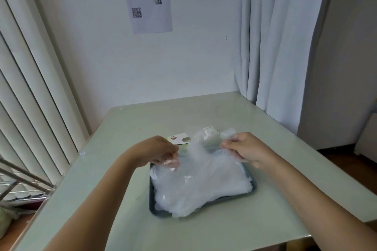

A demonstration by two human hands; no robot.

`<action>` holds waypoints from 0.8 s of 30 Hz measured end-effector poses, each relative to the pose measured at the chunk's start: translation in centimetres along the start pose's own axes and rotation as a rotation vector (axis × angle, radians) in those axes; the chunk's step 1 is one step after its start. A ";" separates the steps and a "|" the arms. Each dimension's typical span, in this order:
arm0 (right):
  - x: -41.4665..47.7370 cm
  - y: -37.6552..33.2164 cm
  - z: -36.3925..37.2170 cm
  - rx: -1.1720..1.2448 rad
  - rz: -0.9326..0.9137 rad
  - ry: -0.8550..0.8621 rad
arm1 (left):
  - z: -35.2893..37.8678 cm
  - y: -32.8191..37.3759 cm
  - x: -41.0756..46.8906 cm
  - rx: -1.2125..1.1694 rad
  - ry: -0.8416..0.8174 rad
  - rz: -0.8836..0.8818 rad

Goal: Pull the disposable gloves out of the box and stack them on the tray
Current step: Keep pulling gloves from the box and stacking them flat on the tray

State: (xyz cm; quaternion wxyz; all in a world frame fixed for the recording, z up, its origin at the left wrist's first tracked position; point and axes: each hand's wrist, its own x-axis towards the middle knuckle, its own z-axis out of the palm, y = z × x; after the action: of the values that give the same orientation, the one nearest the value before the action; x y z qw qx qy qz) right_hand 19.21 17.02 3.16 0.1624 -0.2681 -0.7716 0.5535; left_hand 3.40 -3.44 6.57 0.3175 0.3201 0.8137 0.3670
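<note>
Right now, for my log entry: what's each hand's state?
Left hand: pinching one edge of a clear disposable glove above the tray.
Right hand: pinching the same glove's other edge.

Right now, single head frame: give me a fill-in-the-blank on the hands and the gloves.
1. Both the left hand and right hand pinch a clear ___.
2. The pile lies on the dark ___.
3. The box stands on the ___, partly behind the left hand.
Missing: glove; tray; table.
</note>
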 end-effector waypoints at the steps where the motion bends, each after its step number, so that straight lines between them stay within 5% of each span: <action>1: 0.3 0.3 0.1 -0.071 0.019 -0.003 | 0.4 -0.5 0.5 0.073 0.027 -0.019; 10: 1.5 3.7 2.0 -0.576 0.083 0.044 | 2.8 -4.1 3.8 0.554 0.315 -0.039; 14: 1.5 4.0 2.1 -0.623 0.044 0.021 | 4.6 -3.1 2.6 0.598 0.555 0.199; 18: 1.6 5.0 2.2 -0.600 0.028 0.065 | 8.2 -1.6 1.5 0.630 0.368 0.393; 24: 1.3 4.9 2.3 -0.599 0.032 0.135 | 11.5 -3.9 2.9 0.831 -0.049 0.217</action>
State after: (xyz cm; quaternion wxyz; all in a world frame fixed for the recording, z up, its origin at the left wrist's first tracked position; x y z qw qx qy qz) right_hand 18.06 17.20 -2.27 0.1183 -0.3525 -0.8836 0.2846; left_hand 9.21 1.30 -3.45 0.1405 0.5132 0.8461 0.0314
